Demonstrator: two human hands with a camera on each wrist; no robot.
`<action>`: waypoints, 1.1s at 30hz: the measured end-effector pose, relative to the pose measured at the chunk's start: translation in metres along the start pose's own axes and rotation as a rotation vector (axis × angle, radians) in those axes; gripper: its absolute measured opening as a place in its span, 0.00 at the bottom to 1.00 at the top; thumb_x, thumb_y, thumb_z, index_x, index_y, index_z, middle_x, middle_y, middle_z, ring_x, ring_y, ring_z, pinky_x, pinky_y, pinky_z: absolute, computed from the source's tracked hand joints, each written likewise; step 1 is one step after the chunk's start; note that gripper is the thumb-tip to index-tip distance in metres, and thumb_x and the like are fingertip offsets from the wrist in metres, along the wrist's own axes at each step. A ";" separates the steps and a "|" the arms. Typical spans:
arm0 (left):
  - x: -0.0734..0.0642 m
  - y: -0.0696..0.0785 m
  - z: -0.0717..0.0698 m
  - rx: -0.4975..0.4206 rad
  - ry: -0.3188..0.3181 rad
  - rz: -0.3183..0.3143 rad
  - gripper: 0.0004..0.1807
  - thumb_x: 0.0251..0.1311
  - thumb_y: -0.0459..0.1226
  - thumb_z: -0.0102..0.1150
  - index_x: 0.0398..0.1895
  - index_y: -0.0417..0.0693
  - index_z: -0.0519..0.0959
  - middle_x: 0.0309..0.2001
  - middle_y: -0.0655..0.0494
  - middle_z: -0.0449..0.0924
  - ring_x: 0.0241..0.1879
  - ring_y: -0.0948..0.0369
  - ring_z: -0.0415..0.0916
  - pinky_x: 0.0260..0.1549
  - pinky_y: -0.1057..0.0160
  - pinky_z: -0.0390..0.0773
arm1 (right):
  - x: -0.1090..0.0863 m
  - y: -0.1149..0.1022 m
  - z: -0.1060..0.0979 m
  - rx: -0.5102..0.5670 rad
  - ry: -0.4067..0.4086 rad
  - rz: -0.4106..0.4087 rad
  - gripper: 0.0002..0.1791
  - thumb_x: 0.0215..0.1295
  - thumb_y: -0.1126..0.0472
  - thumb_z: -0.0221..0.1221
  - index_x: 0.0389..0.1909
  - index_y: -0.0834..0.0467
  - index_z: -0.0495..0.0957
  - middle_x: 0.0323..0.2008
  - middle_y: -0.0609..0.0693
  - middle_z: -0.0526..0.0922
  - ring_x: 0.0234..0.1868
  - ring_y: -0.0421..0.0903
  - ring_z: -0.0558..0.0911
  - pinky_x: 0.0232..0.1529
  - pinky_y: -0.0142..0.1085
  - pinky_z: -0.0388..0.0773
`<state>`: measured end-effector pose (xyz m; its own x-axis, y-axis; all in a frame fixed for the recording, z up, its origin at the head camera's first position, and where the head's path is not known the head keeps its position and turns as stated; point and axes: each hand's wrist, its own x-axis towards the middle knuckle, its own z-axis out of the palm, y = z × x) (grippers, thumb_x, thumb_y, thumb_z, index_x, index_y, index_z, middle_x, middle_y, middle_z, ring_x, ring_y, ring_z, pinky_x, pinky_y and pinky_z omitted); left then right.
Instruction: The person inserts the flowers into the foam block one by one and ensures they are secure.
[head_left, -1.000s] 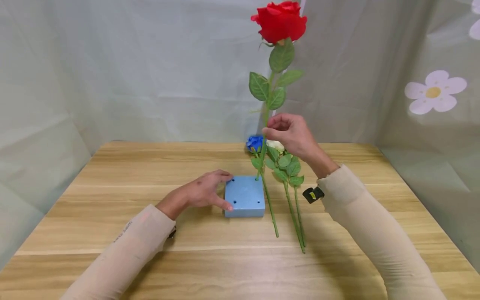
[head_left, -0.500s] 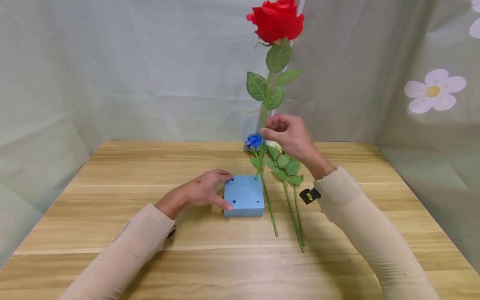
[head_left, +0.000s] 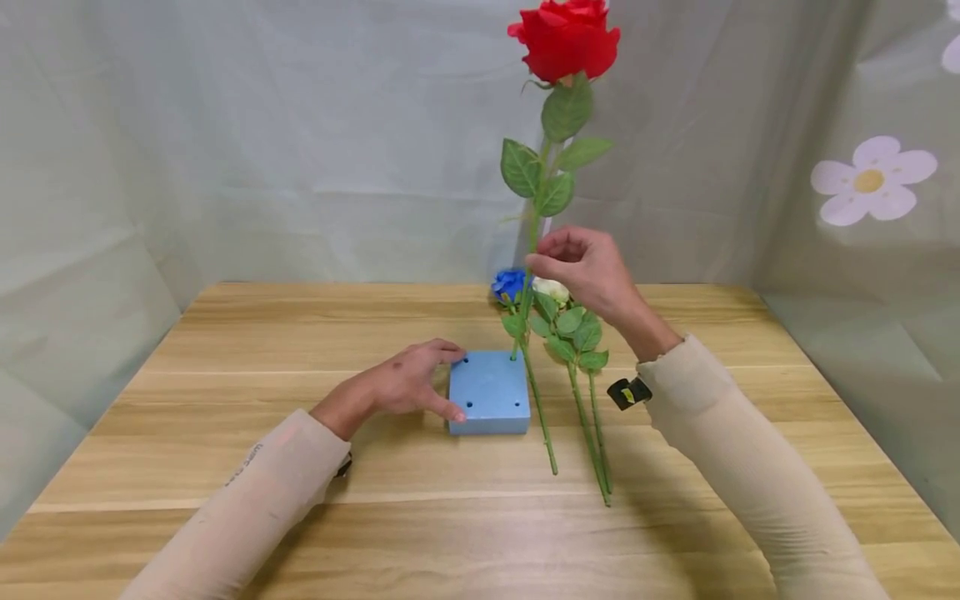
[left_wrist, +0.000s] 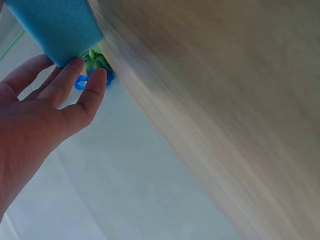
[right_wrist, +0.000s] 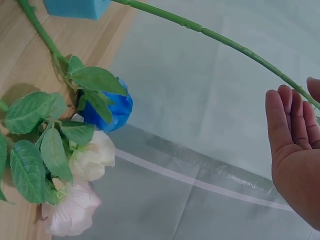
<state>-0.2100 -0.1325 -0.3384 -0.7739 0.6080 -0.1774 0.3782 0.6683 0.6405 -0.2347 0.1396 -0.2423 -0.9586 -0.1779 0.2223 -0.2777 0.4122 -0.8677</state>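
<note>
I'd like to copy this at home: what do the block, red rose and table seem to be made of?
Block: probably dense foam, matte; its side looks finely speckled in the left wrist view.
Red rose: likely artificial; its thin, ruffled petals could be fabric, and the slightly shiny stem suggests plastic.
Table: wood or wood-look laminate, satin; streaked grain and a soft sheen show.

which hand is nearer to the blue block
Left: the left hand holds the blue block at its left side; the right hand is higher, apart from it, pinching the red rose's stem.

Seemingly a booth (head_left: 135, 100), sheet walls (head_left: 420, 125), wood-grain tabletop (head_left: 420, 533)
</note>
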 end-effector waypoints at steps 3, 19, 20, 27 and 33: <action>0.000 0.000 0.000 -0.001 0.001 -0.001 0.56 0.45 0.52 0.79 0.73 0.35 0.63 0.73 0.42 0.59 0.72 0.46 0.58 0.67 0.46 0.63 | -0.001 0.002 -0.001 0.007 0.007 0.017 0.13 0.65 0.56 0.67 0.43 0.60 0.82 0.36 0.52 0.86 0.37 0.48 0.81 0.39 0.37 0.76; -0.002 -0.002 0.000 -0.016 0.002 -0.005 0.56 0.46 0.52 0.79 0.73 0.34 0.62 0.73 0.43 0.59 0.72 0.46 0.57 0.67 0.46 0.63 | -0.003 0.023 0.011 -0.015 -0.040 0.032 0.13 0.64 0.59 0.68 0.44 0.65 0.82 0.39 0.55 0.86 0.38 0.49 0.83 0.37 0.31 0.78; -0.002 -0.002 0.000 -0.016 0.002 -0.004 0.56 0.46 0.52 0.79 0.73 0.34 0.62 0.73 0.43 0.59 0.72 0.46 0.57 0.67 0.46 0.63 | -0.004 0.023 0.013 -0.019 -0.038 0.031 0.13 0.64 0.59 0.68 0.44 0.64 0.83 0.39 0.55 0.86 0.39 0.50 0.83 0.37 0.31 0.79; -0.002 -0.001 0.001 -0.010 0.004 0.002 0.56 0.45 0.52 0.79 0.73 0.34 0.62 0.73 0.43 0.59 0.72 0.46 0.58 0.67 0.47 0.63 | -0.005 0.027 0.021 -0.042 -0.053 0.032 0.15 0.64 0.59 0.69 0.45 0.65 0.82 0.41 0.57 0.85 0.40 0.49 0.83 0.42 0.39 0.81; -0.002 0.000 0.001 -0.010 0.005 -0.001 0.56 0.45 0.53 0.79 0.73 0.34 0.62 0.73 0.43 0.59 0.72 0.47 0.58 0.67 0.47 0.63 | -0.006 0.029 0.024 -0.048 -0.064 0.058 0.17 0.64 0.57 0.68 0.47 0.65 0.83 0.43 0.57 0.86 0.40 0.47 0.82 0.41 0.40 0.81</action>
<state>-0.2084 -0.1331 -0.3385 -0.7767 0.6052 -0.1746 0.3723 0.6647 0.6478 -0.2352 0.1307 -0.2794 -0.9677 -0.2082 0.1422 -0.2260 0.4658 -0.8556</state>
